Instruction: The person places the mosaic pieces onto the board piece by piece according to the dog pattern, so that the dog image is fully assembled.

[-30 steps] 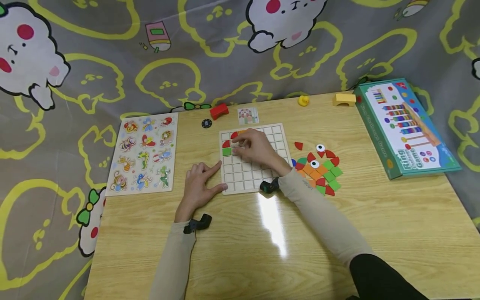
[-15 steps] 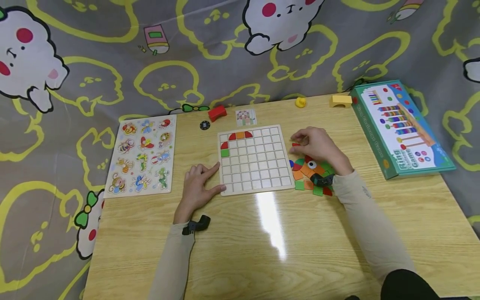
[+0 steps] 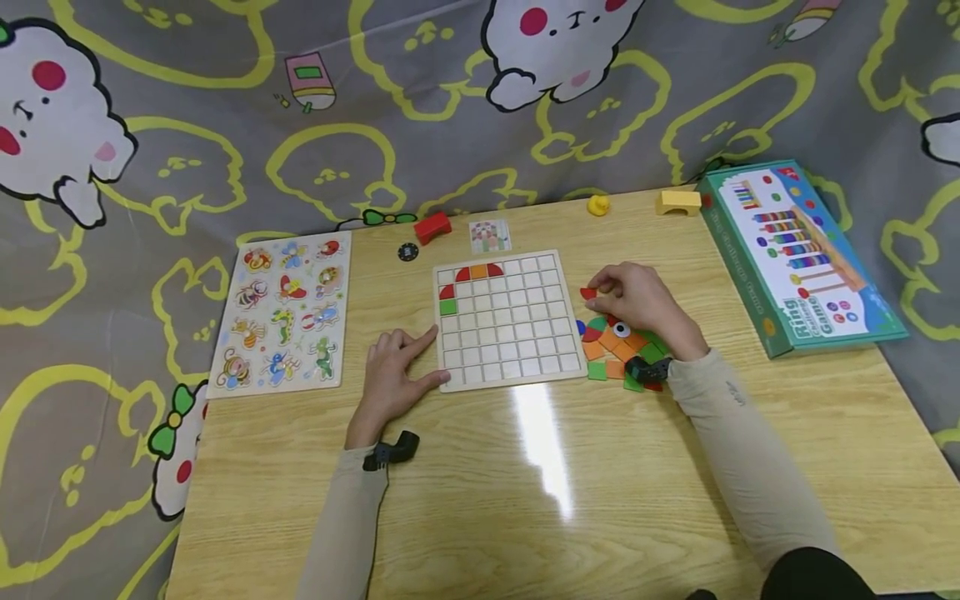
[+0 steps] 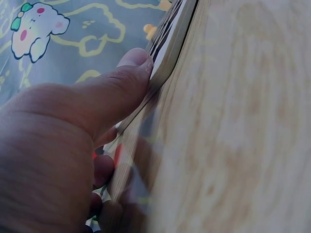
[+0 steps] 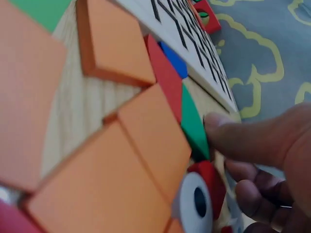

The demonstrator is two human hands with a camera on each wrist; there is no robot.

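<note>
A square wooden grid board (image 3: 491, 329) lies on the table with red quarter-circle pieces, an orange square (image 3: 478, 272) and a green square (image 3: 447, 307) in its upper-left cells. My left hand (image 3: 395, 375) rests at the board's left side, its thumb and index fingertip touching the edge. In the left wrist view the thumb (image 4: 131, 70) is against the board's corner. Right of the board, my right hand (image 3: 637, 296) pinches a red quarter-circle piece (image 3: 588, 293) between thumb and fingers. Close below it lies a pile of flat pieces, with orange squares (image 3: 595, 351) and a round eye piece (image 3: 621, 329).
An insect puzzle board (image 3: 281, 312) lies at the left. Along the back are a red block (image 3: 432, 227), a black round chip (image 3: 408, 252), a picture card (image 3: 490, 236), a yellow duck (image 3: 598, 205) and a yellow arch block (image 3: 678, 202). A game box (image 3: 802, 258) stands at the right.
My right hand has left a red quarter-circle on the board's top row, moved right to the pile and taken hold of another red piece. The left hand has stayed at the board's edge.
</note>
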